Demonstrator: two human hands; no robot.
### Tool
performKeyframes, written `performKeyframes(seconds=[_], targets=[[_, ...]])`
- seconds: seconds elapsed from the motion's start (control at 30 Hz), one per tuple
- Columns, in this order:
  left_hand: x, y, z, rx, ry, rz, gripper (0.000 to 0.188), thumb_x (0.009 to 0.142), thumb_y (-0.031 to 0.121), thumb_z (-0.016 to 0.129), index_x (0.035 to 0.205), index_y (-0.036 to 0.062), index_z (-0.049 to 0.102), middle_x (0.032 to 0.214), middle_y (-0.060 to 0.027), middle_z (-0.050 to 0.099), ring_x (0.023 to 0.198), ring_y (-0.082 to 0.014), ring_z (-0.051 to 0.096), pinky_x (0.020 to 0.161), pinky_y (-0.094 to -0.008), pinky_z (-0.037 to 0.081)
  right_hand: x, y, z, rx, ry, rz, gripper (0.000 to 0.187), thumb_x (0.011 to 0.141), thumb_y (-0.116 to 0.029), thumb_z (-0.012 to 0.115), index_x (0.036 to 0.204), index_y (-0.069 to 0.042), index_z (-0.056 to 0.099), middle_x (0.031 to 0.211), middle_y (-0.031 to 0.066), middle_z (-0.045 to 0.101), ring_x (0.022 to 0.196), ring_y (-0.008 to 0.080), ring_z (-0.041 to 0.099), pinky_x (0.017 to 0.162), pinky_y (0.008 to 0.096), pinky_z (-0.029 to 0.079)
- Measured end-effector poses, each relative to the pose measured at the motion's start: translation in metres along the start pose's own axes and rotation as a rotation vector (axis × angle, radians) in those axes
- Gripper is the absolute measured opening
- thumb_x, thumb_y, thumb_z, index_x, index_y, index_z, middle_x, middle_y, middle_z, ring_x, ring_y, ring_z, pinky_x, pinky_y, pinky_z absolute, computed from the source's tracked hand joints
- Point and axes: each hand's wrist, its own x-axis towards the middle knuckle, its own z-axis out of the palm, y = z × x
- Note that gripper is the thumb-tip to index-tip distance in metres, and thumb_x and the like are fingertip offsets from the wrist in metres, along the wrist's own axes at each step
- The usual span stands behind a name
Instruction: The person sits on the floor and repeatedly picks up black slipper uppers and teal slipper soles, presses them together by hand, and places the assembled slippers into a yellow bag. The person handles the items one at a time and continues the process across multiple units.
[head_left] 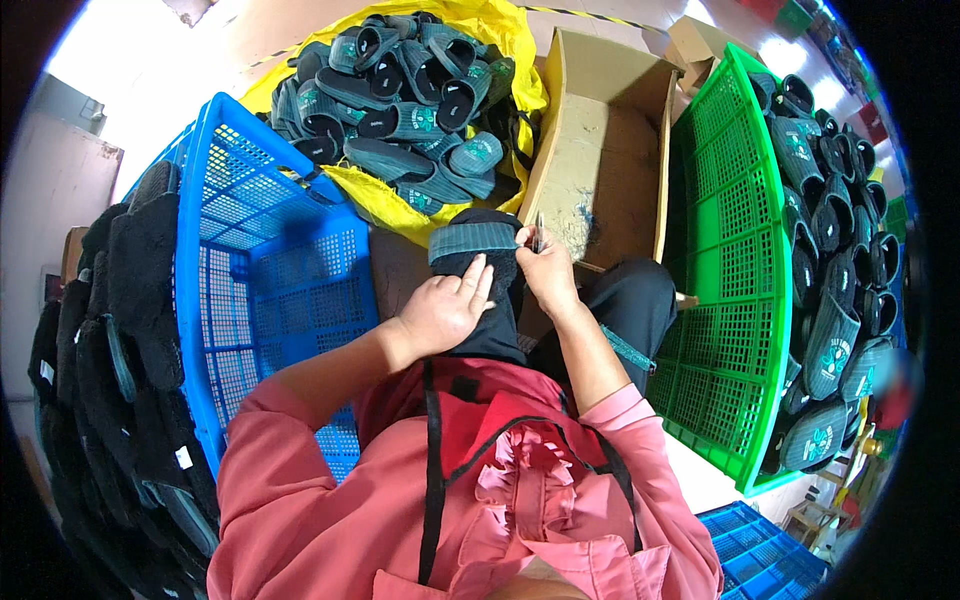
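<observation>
1. One open-toed slipper (472, 240) with a grey-green ribbed band and black plush footbed lies across the person's left thigh (490, 338).
2. The left hand (446, 308) is spread flat, its fingers side by side on the plush just below the band; it seems to press rather than grip.
3. The right hand (546, 268) is closed around a small metal tool (539, 234) (perhaps thread snips, though too small to be sure), thumb and fingertip at the band's right end.
4. The step in hand looks like finishing or trimming that edge; the next move would call for a steady left hand and careful control of the tool's tip near the fabric.
5. Ahead, a yellow sack (522, 50) holds a heap of slippers (400, 95), beside an open cardboard box (612, 130).
6. A blue crate (190, 290) stands at the left, a green crate (725, 220) at the right.
</observation>
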Motion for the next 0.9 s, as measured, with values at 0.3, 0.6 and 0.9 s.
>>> performKeyframes(seconds=[0.3,0.6,0.9], targets=[[0.023,0.005,0.018,0.046,0.039,-0.088,0.05,0.083,0.023,0.064,0.12,-0.0092,0.058,0.122,-0.0242,0.062,0.063,-0.0192,0.058,0.057,-0.0312,0.053,-0.002,-0.012,0.003,0.06,0.13,-0.032,0.008,0.083,0.002,0.056,0.081,-0.006,0.054,0.069,-0.0057,0.046,0.063,0.0048,0.042,0.059,0.023,0.038],[0.066,0.0,0.026,-0.017,0.074,-0.214,0.014,0.077,0.013,0.057,0.088,0.004,0.059,0.077,-0.0073,0.057,0.065,-0.0225,0.061,0.057,-0.0347,0.052,0.003,-0.008,0.0,-0.024,0.211,-0.152,0.007,0.08,0.002,0.057,0.08,-0.005,0.056,0.067,-0.0055,0.047,0.062,0.0048,0.042,0.056,0.024,0.038],[0.112,-0.029,0.039,-0.202,-0.012,-0.371,0.012,0.076,0.01,0.059,0.07,0.0031,0.067,0.075,-0.0183,0.067,0.073,-0.0347,0.067,0.066,-0.0448,0.055,0.013,-0.018,-0.003,-0.101,0.196,-0.139,0.003,0.078,-0.001,0.058,0.078,-0.003,0.056,0.065,-0.0016,0.049,0.061,0.0082,0.044,0.057,0.027,0.04]])
